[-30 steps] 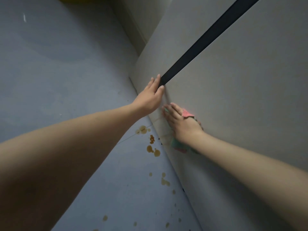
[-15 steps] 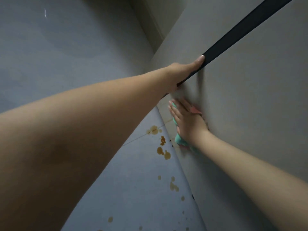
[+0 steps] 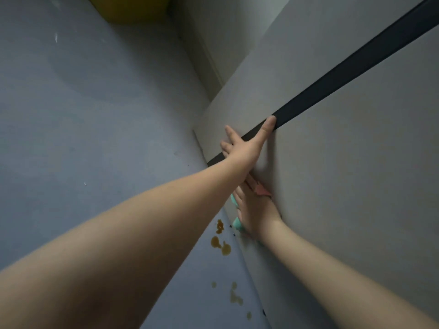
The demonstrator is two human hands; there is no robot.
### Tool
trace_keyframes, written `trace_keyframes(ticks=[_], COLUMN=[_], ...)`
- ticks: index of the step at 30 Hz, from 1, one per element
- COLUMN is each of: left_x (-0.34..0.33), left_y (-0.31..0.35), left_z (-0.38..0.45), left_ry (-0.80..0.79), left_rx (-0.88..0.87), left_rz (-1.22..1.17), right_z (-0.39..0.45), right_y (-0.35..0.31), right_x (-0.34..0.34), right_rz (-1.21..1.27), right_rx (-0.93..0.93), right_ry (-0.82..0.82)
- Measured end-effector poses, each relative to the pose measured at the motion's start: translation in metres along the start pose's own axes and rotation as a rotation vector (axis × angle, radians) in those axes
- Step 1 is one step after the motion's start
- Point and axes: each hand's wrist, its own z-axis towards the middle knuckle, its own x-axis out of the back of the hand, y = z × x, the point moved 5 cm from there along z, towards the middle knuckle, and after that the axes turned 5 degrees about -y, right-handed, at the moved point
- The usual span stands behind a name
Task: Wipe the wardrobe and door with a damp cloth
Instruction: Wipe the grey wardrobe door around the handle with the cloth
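The pale grey wardrobe (image 3: pixel 344 162) fills the right side, with a black strip (image 3: pixel 344 65) running diagonally between its panels. My left hand (image 3: pixel 247 143) lies flat on the wardrobe front across the black strip, fingers straight, thumb along the strip's edge. Just below it my right hand (image 3: pixel 255 210) presses a cloth (image 3: pixel 236 223) against the lower panel near the floor. The cloth is teal with a pink corner (image 3: pixel 262 190) and is mostly hidden under the palm. My left forearm covers the right fingertips.
A blue-grey floor (image 3: pixel 95 115) spreads to the left, with brown stains (image 3: pixel 221 243) along the wardrobe's base. A yellow object (image 3: pixel 133 8) stands at the top, next to a pale wall or door frame (image 3: pixel 209 43).
My left hand has slid up along the black strip and spread flat. The right hand with the cloth has stayed low on the panel. The view has shifted.
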Motion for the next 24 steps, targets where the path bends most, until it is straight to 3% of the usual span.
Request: trace_keyframes(ticks=[4,12,18,24], left_x=[0.013,0.021,0.021,0.019], left_y=[0.005,0.006,0.006,0.004], left_z=[-0.001,0.005,0.008,0.008], left_ry=[0.015,-0.025,-0.059,-0.063], left_rx=[0.012,0.037,0.069,0.067], left_rz=[0.059,-0.020,0.002,-0.065], right_z=[-0.040,0.018,-0.047,0.026], right_y=[-0.036,-0.034,-0.082,-0.045], right_x=[-0.028,-0.024,-0.055,-0.031], right_rz=[-0.045,0.040,-0.004,0.036], right_rx=[0.164,0.073,0.279,0.141], right_ry=[-0.057,0.008,-0.106,-0.011])
